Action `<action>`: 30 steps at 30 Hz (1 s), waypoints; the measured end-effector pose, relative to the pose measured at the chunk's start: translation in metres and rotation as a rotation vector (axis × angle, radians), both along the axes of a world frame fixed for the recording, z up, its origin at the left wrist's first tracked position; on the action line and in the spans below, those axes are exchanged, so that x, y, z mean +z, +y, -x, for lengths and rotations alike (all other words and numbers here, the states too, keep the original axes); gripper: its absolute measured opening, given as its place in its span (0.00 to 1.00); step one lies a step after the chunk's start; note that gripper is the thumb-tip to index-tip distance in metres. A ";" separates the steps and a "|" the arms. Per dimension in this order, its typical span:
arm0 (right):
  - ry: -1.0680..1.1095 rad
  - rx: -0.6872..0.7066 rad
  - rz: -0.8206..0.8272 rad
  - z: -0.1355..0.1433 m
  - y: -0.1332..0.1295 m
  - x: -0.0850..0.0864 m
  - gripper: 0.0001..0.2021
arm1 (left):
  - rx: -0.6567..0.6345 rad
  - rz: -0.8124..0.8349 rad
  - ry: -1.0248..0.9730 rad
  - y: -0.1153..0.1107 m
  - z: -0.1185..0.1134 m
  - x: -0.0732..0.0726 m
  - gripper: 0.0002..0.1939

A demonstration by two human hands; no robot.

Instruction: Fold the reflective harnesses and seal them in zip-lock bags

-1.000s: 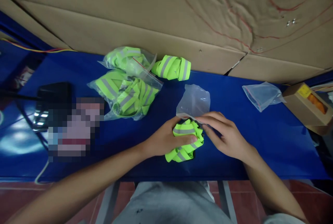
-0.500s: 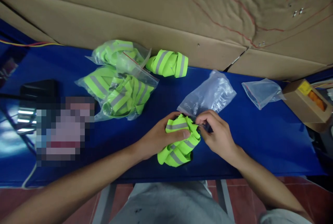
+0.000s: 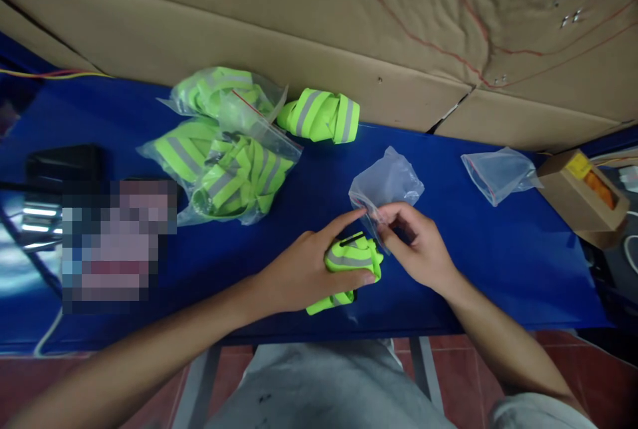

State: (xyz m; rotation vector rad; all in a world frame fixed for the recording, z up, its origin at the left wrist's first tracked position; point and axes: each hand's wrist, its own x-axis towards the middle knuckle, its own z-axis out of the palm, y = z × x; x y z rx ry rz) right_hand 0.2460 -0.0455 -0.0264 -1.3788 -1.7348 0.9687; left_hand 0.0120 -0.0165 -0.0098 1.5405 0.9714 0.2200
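Near the table's front edge, my left hand (image 3: 309, 266) is closed around a folded bundle of yellow-green reflective strap (image 3: 351, 259) with grey stripes and a black piece on top. Its index finger stretches out to the mouth of a clear zip bag (image 3: 391, 180). The near edge of that bag is pinched between the thumb and fingers of my right hand (image 3: 416, 243). Its mouth faces the strap bundle, and the strap is outside the bag.
Bagged reflective straps (image 3: 234, 176) are piled at the back left, beside a loose rolled strap (image 3: 321, 117). Another clear zip bag (image 3: 501, 173) lies to the right, by a small cardboard box (image 3: 581, 193). Brown cardboard (image 3: 279, 44) walls the back. A black device (image 3: 62, 167) sits at left.
The strap bundle has turned and is gripped more compactly in my left hand. My left index finger has reached out to the bag's mouth, and the bag has been drawn nearer and lifted at its edge.
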 end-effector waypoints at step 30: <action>-0.396 -0.066 -0.675 0.006 -0.017 0.010 0.23 | 0.141 0.341 -0.366 -0.001 -0.002 -0.005 0.24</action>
